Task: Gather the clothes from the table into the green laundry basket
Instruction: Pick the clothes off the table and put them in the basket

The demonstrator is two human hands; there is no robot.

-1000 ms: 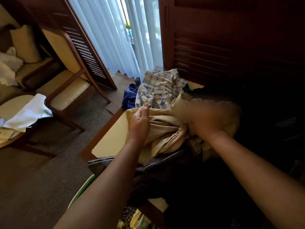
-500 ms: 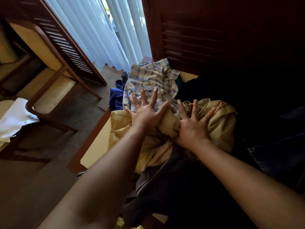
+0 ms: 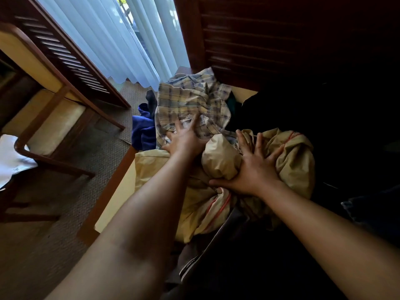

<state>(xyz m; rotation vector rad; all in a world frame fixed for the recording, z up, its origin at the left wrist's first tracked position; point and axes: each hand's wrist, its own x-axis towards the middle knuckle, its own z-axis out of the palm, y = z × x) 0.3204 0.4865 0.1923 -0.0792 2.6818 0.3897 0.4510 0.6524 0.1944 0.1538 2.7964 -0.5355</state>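
Observation:
A heap of clothes covers the table (image 3: 116, 191). A plaid shirt (image 3: 190, 98) lies at the far end, a crumpled tan garment (image 3: 287, 152) with red stitching sits in the middle, and dark clothes (image 3: 238, 252) lie nearest me. My left hand (image 3: 186, 137) reaches onto the plaid shirt, fingers spread and pressing into the fabric. My right hand (image 3: 257, 163) lies flat on the tan garment with fingers splayed. A blue garment (image 3: 142, 128) hangs off the table's far left corner. The green laundry basket is out of view.
A wooden chair (image 3: 54, 118) with cream cushions stands to the left on the carpet, a white cloth (image 3: 13, 156) on another seat beside it. White curtains (image 3: 108, 40) hang behind. A dark louvred wooden panel (image 3: 259, 40) stands right behind the table.
My left hand has moved forward from the tan garment onto the plaid shirt. My right hand stays spread on the tan bundle. The view has shifted closer and the basket rim has dropped out.

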